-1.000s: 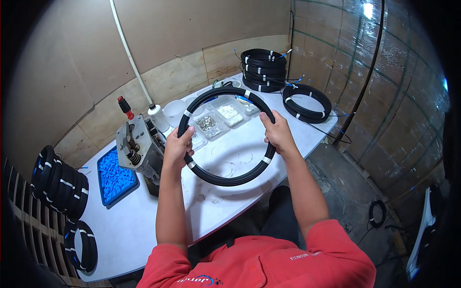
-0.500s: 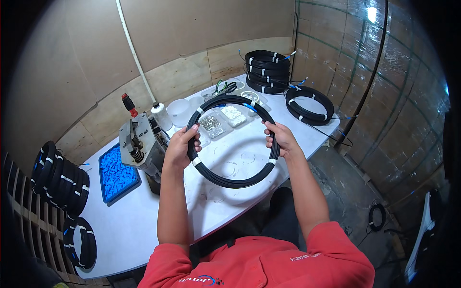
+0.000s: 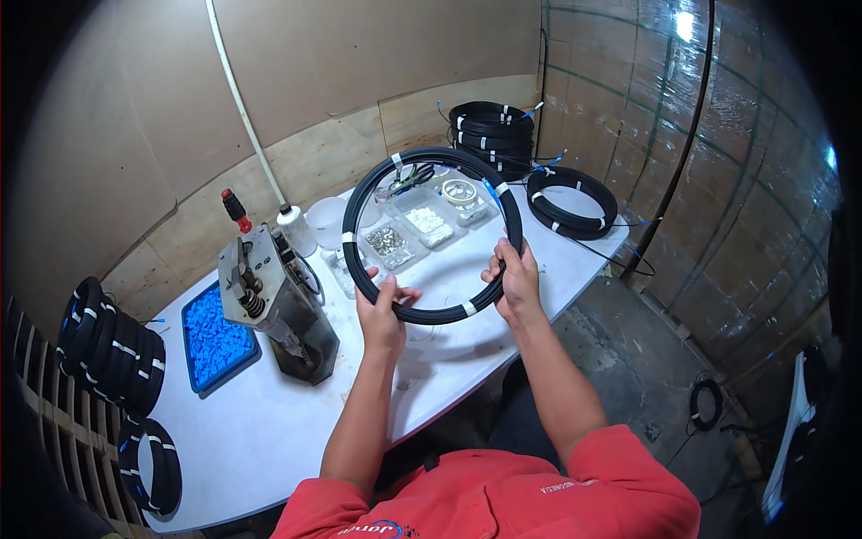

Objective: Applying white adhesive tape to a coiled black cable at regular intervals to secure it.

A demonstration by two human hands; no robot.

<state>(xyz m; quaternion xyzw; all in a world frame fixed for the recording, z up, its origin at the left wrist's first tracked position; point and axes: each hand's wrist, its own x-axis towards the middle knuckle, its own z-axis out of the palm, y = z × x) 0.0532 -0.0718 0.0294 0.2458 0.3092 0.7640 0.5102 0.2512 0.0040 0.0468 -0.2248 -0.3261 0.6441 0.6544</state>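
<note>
A round coil of black cable (image 3: 431, 316), bound with white tape bands, is held up over the table. My left hand (image 3: 383, 319) grips its lower left, with the thumb over the cable and some fingers showing inside the ring. At the lower right, my right hand (image 3: 514, 280) is closed around the coil. A blue-and-white piece (image 3: 490, 192) shows on the coil's upper right side. Through the ring I see clear trays with small metal parts (image 3: 388, 242) and white pieces (image 3: 426, 221).
A bench press (image 3: 278, 296) stands left of the coil, beside a blue tray (image 3: 203, 388) of small blue parts. A white bottle (image 3: 294, 228) is behind it. More black coils are stacked at the back right (image 3: 489, 135) and far left (image 3: 112, 350); another coil (image 3: 575, 222) lies at right.
The coil has moved slightly away and turned, shifting its tape bands. My left hand has slid from its left side to its lower left; my right hand is lower on the ring.
</note>
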